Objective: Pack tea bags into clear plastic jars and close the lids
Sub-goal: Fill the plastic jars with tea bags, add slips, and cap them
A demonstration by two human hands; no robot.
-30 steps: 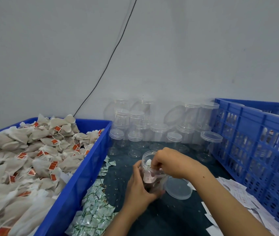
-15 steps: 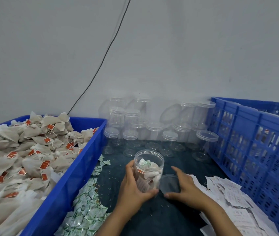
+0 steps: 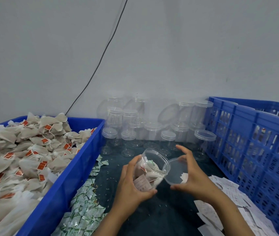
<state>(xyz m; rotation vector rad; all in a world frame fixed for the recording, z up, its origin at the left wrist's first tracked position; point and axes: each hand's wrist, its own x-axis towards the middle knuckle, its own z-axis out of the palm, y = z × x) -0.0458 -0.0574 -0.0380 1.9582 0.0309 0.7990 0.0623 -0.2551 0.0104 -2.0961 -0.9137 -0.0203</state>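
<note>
1. Mid-bench: left hand point(image 3: 132, 183) clamped round jar point(image 3: 149, 169) of tea bags point(image 3: 150, 176), lifted off the bench.
2. Right hand point(image 3: 191, 174) pinching lid point(image 3: 175, 172) by its rim, just beside the jar mouth.
3. Jar tilted, long axis leaning, mouth pointing up and toward the bench's right edge.
4. Risk, judged: bags spilling from the tilted mouth, or lid seating crooked and jamming on a bag tag.
</note>
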